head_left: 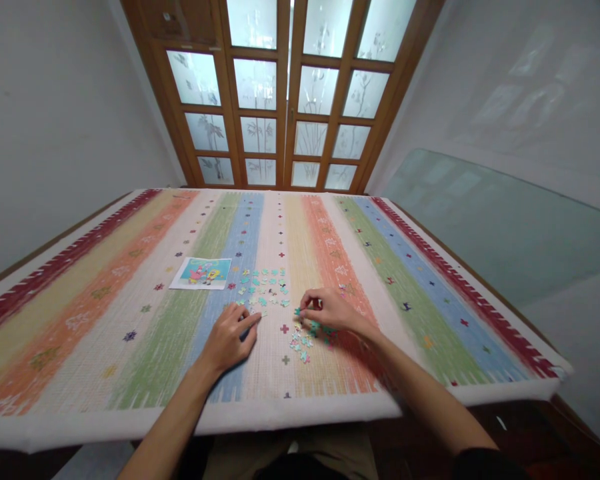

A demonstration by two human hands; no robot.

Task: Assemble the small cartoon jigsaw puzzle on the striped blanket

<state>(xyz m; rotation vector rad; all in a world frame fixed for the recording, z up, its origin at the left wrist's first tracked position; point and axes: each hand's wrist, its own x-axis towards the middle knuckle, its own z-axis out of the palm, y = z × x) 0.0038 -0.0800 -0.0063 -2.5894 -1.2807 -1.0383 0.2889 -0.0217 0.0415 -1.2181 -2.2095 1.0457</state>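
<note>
My right hand pinches a small teal jigsaw puzzle piece between thumb and fingertips. Beneath and in front of that hand lies a loose heap of puzzle pieces, partly hidden by it. To the left, my left hand rests on the cloth with its index finger stretched out, the fingertip close to a piece at the near edge of the spread-out puzzle pieces. These lie in rough rows, mostly teal. A printed picture card with a pink and a yellow cartoon figure lies flat beyond my left hand.
A striped, multicoloured cloth covers the wide table, its white edge hanging at the front. Wooden doors with frosted panes stand behind the table. A pale green glass panel leans along the right wall.
</note>
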